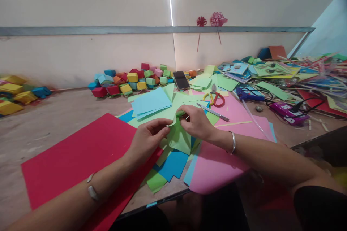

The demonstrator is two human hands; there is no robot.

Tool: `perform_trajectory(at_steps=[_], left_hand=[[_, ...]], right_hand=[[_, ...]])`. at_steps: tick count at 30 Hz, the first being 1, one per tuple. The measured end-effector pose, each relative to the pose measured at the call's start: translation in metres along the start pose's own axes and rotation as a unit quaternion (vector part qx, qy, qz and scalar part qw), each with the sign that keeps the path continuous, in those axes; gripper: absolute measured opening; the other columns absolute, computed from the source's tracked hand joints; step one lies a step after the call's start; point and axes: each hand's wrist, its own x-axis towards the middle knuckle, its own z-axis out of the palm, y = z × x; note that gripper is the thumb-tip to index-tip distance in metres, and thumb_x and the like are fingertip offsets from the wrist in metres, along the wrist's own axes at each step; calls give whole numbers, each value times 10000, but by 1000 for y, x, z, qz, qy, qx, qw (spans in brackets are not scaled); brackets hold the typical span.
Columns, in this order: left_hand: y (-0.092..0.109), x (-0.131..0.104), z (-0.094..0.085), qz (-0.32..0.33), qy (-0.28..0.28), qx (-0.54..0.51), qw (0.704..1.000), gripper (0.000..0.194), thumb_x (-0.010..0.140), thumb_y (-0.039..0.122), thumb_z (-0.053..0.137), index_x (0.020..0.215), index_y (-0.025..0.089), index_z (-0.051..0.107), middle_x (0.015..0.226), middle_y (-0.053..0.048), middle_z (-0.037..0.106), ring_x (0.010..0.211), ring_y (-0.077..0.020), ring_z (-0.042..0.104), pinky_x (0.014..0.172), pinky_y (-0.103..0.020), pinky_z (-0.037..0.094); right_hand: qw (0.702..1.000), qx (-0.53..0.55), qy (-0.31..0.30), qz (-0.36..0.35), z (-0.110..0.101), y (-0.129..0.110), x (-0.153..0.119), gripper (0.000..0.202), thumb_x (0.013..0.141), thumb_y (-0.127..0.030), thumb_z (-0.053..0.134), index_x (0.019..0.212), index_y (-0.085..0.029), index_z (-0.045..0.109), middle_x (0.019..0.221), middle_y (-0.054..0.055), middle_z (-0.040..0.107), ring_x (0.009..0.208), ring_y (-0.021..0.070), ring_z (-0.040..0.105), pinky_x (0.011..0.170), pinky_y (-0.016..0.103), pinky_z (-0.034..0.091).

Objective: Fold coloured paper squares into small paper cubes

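Observation:
A light green paper piece [179, 139] is held between both hands near the middle of the table. My left hand [151, 135] pinches its left edge between thumb and fingers. At its upper right, my right hand [193, 121] is closed on the same paper, where a brighter green folded part [180, 114] shows by the fingertips. Light blue sheets [151, 103] lie just beyond my left hand. A craft knife [214, 112] and scissors with red and yellow handles [217, 99] rest beyond my right hand.
Red sheet [81, 151] lies at the left, pink sheet [217, 162] at the right. Small coloured paper boxes [132, 77] and a phone [181, 80] are near the wall. A blue glue gun [249, 94] and purple device [288, 113] with cables sit at the right.

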Motion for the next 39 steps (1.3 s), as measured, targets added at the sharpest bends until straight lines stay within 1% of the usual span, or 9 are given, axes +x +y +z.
perform_trajectory(at_steps=[6, 9, 13, 16, 22, 26, 30, 35, 39], left_hand=[[-3, 3, 1, -98, 23, -135, 986, 322, 674, 430, 804, 863, 202, 679, 735, -7, 662, 572, -124, 597, 507, -233, 502], [-2, 2, 1, -78, 16, -127, 989, 327, 681, 427, 814, 875, 203, 674, 782, -13, 668, 593, -113, 594, 520, -220, 500], [-1, -1, 2, -17, -44, -97, 994, 399, 654, 406, 839, 956, 199, 681, 914, -58, 705, 757, -183, 662, 627, -279, 554], [-2, -1, 1, -4, -68, -82, 994, 420, 659, 382, 837, 1004, 197, 686, 946, -51, 695, 772, -177, 659, 657, -285, 553], [-3, 1, -2, -33, -29, -55, 998, 432, 656, 450, 826, 969, 169, 728, 826, -49, 697, 699, -161, 633, 575, -241, 489], [-5, 0, -1, -65, -58, -68, 994, 485, 663, 464, 829, 1026, 164, 718, 791, -52, 709, 647, -162, 631, 562, -260, 490], [-9, 2, 0, -36, -54, -71, 995, 452, 644, 407, 847, 998, 174, 690, 882, -60, 702, 732, -178, 650, 593, -273, 517], [-8, 5, 1, -7, -16, -66, 998, 458, 567, 318, 882, 900, 187, 596, 922, -9, 631, 766, -151, 637, 611, -253, 532], [-6, 3, 3, -42, -30, -116, 992, 462, 657, 448, 833, 974, 179, 633, 909, -23, 630, 752, -139, 627, 604, -240, 529]], right_hand=[[1000, -8, 7, 17, -1, -3, 0, 104, 784, -134, 508, 701, -191, 534, 702, 4, 585, 663, 129, 500, 649, 242, 369], [999, -15, 19, 26, -1, -3, 1, 111, 773, -129, 490, 687, -197, 502, 671, -5, 552, 639, 128, 471, 637, 246, 350], [999, -25, 19, 32, -2, -2, 2, 144, 776, -135, 476, 656, -208, 442, 634, -20, 503, 616, 127, 433, 626, 251, 332], [999, -23, 12, 19, -2, -1, 2, 129, 767, -113, 460, 675, -203, 467, 661, -13, 518, 638, 132, 451, 645, 254, 341], [999, -25, 4, -36, 1, 4, 0, 150, 766, -74, 462, 773, -178, 571, 779, 36, 605, 749, 158, 531, 689, 256, 381], [997, -31, -32, -63, 2, 7, 0, 174, 760, -41, 500, 836, -164, 596, 824, 49, 615, 778, 163, 543, 691, 256, 403], [996, -33, -71, -44, 1, 4, -1, 194, 751, -66, 601, 910, -175, 611, 880, 43, 624, 801, 164, 557, 698, 262, 418], [996, -38, -46, -59, 0, 1, -3, 100, 778, -111, 628, 832, -192, 605, 843, 31, 626, 833, 177, 579, 757, 293, 438], [995, 2, -10, -101, 0, 0, -5, 185, 750, -40, 558, 824, -204, 601, 879, 33, 670, 871, 176, 619, 787, 292, 478]])
